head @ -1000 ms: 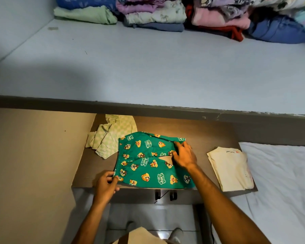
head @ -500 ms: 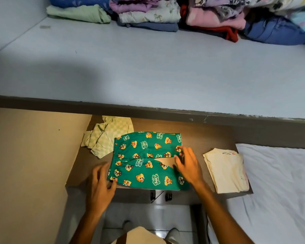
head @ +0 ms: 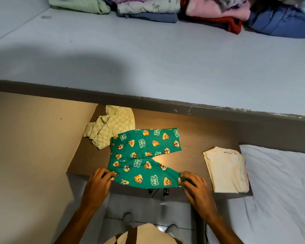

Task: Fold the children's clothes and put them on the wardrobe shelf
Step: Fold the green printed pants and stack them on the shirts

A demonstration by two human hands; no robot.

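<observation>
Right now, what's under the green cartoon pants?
The green pants lie on the brown table. Their top-left corner overlaps the checkered cloth. Whether anything else is beneath them is hidden by the fabric.

- Single head view, worn on the person's head, looking forward and steeply down.
- Wide-angle: the shelf (head: 148, 59) front edge bows across mid-frame.
- Near field: brown board (head: 201, 138) sits directly below, seen almost top-down; its near edge meets both forearms entering from the bottom edge.
- Left hand (head: 97, 186) and right hand (head: 198, 188) close to the lens, lower centre.
- Far field: stacked clothes (head: 165, 7) at the shelf's back edge, cropped by the top of frame.
- No second view, so no overlap.
</observation>
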